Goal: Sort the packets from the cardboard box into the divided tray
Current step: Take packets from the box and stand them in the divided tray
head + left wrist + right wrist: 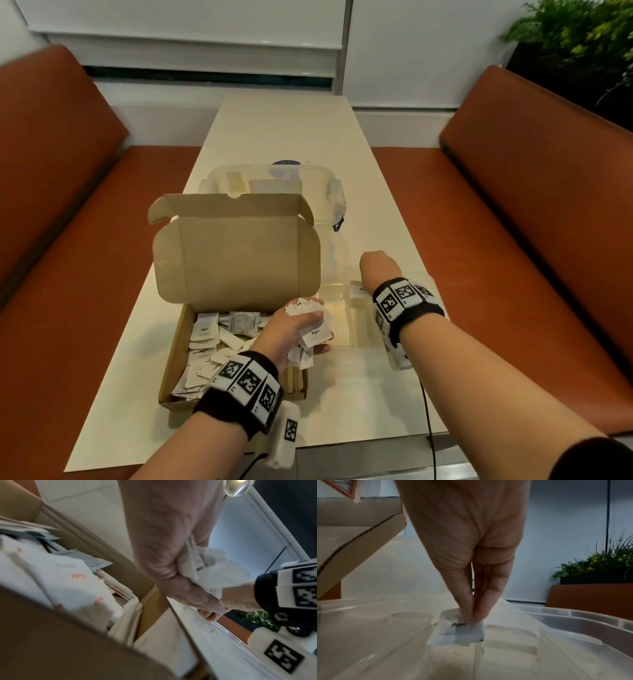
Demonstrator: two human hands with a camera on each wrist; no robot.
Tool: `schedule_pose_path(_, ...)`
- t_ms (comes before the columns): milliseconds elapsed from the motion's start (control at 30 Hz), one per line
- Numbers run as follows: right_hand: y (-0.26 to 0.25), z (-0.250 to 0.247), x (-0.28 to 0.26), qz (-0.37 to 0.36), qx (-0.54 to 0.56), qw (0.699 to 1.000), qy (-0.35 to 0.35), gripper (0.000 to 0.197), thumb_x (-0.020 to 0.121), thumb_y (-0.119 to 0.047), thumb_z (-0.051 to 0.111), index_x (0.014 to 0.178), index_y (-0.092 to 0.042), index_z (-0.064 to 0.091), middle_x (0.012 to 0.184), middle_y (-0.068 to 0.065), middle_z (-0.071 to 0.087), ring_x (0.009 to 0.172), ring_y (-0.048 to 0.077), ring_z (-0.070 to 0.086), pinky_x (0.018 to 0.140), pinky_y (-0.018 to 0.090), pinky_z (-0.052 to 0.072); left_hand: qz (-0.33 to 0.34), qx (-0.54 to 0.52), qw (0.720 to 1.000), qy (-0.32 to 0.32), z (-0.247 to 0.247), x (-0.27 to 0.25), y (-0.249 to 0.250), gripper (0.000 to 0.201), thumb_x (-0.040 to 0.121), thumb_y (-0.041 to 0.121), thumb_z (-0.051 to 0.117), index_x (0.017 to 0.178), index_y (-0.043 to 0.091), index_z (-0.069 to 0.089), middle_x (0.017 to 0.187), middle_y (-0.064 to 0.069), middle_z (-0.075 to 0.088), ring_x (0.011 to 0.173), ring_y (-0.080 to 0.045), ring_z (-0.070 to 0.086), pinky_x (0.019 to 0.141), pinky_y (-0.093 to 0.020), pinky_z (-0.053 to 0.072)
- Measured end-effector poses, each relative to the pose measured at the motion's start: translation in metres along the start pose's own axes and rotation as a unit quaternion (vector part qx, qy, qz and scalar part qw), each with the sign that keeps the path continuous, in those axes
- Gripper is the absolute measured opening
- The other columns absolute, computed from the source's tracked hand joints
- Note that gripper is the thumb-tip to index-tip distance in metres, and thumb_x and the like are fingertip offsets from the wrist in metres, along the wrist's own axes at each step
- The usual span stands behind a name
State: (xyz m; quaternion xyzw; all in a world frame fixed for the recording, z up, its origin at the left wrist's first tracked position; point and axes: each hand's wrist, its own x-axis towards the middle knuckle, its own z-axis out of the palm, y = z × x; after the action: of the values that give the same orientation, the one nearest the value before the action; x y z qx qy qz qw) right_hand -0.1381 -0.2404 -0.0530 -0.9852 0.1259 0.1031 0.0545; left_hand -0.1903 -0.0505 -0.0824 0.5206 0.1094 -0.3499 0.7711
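An open cardboard box (176, 346) with its lid (239, 253) raised holds several white packets (219, 342) on the table. Over its right edge my left hand (291, 329) grips a bunch of white packets (313, 330); the left wrist view shows that bunch (214, 563) crumpled in the palm. To the right lies the clear divided tray (342, 329). My right hand (376, 270) reaches down into the tray. There my right hand's fingertips (467, 615) pinch the top edge of a white pepper packet (458, 631) above a divider of the tray (573, 616).
A clear lidded plastic container (274, 181) stands behind the box. Orange benches (68, 240) (513, 205) flank the narrow cream table (284, 130). A plant (582, 31) is at the far right. A black cable (426, 411) runs off the table's near edge.
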Motion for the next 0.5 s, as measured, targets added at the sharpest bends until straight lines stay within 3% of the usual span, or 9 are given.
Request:
schedule_pose_path(133,-0.002,0.0,0.002,-0.018,-0.016,0.999,-0.023,0.022,0.09,0.004,0.043,0.102,0.002,0.062,0.108,0.017,0.064,0.098,0.031,0.063,0.07,0.029,0.042,-0.002,0.004,1.0,0.002,0.0,0.002,0.001,0.02,0.088,0.001,0.061,0.107,0.009,0.063,0.101,-0.018,0.063,0.078,-0.031,0.065,0.062,-0.04,0.059)
schedule_pose_path(400,0.001,-0.006,0.006,-0.042,-0.035,0.997,-0.054,0.023,0.089,0.004,0.047,0.104,0.002,0.064,0.109,0.017,0.065,0.1,0.03,0.063,0.08,0.029,0.049,-0.011,0.022,1.0,0.015,-0.001,0.009,0.002,0.022,0.086,0.003,0.064,0.108,0.009,0.065,0.108,-0.021,0.064,0.084,-0.034,0.064,0.058,-0.038,0.057)
schedule_pose_path(500,0.005,-0.013,0.008,-0.041,-0.02,0.995,-0.086,0.021,0.086,0.002,0.055,0.104,0.0,0.065,0.109,0.015,0.065,0.101,0.028,0.063,0.083,0.029,0.05,-0.013,0.039,0.999,0.019,-0.002,0.01,0.003,0.024,0.085,0.005,0.065,0.109,0.009,0.065,0.11,-0.022,0.063,0.089,-0.035,0.064,0.059,-0.038,0.057)
